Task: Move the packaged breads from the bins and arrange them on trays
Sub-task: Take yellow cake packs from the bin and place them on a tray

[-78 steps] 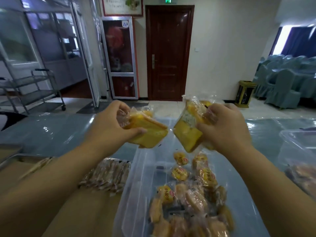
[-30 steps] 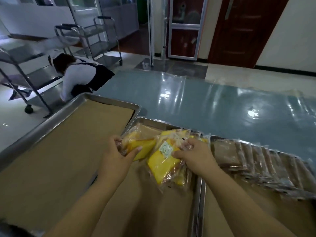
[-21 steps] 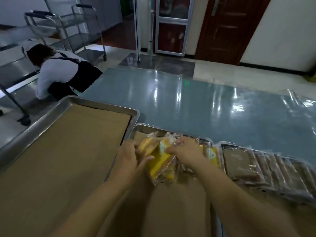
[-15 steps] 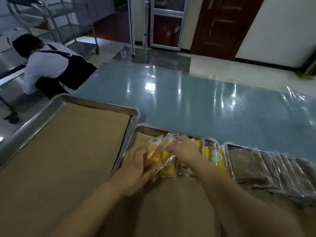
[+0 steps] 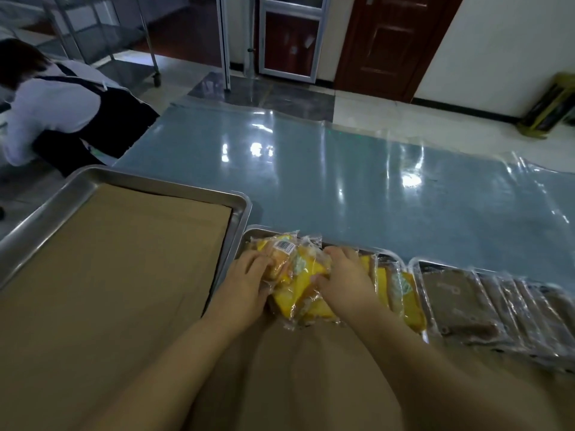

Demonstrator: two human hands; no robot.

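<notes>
The left hand [image 5: 245, 284] and right hand [image 5: 345, 276] both curl round the yellow breads [image 5: 298, 290] between them, at the far end of a paper-lined steel tray [image 5: 252, 234]. They look light and squashy in slick, crinkly film, and are better gripped gently across the flat sides.
</notes>
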